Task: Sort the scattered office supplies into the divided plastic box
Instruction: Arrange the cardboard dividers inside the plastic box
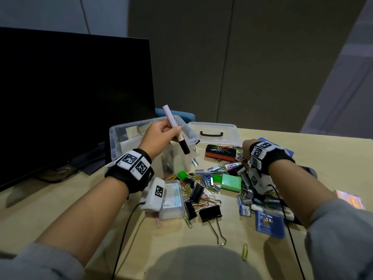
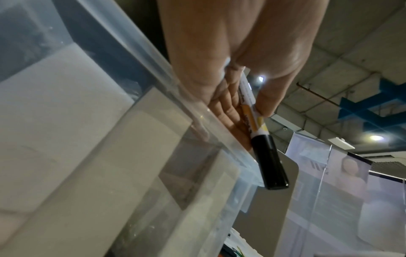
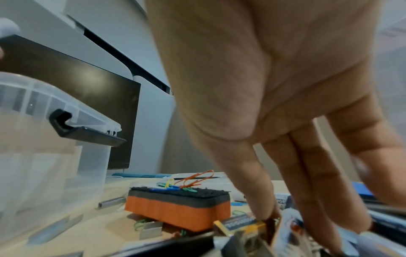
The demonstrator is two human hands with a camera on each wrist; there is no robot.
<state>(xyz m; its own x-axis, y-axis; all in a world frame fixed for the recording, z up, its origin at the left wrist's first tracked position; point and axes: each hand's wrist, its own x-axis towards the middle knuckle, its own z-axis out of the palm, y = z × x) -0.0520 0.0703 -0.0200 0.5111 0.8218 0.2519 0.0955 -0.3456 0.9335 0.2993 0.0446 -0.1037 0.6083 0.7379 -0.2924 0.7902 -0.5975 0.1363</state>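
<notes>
Nearest me on the desk (image 1: 333, 158), black binder clips (image 1: 210, 214) and loose coloured paper clips (image 1: 201, 178) lie in a heap; nothing here has been sorted yet, which is why it all sits within easy reach of both arms. A small clear case (image 1: 172, 201) rests just beside the left wrist camera, and a green box (image 1: 231, 181) sits in the middle of the pile.

Further out, my right hand (image 3: 274, 104) reaches down into the clutter with fingers extended, their tips touching a small yellow-edged packet (image 3: 241, 223). I judge I am about to pick it out, but nothing is gripped so far as I can see. Just beyond it lies the orange and black eraser block (image 3: 178, 207), with a few paper clips on top.

Beyond that, my left hand (image 1: 159, 136) grips a marker (image 1: 175, 130), thumb and curled fingers closed on the white barrel, black cap pointing down. I hold it tilted over the near rim of the divided plastic box (image 1: 121, 130) so that it can drop cap-first into a compartment; which one I cannot tell.

Behind the box lies its lid (image 1: 214, 132), set aside with the handle up, and to the left stands a dark monitor (image 1: 70, 98).
</notes>
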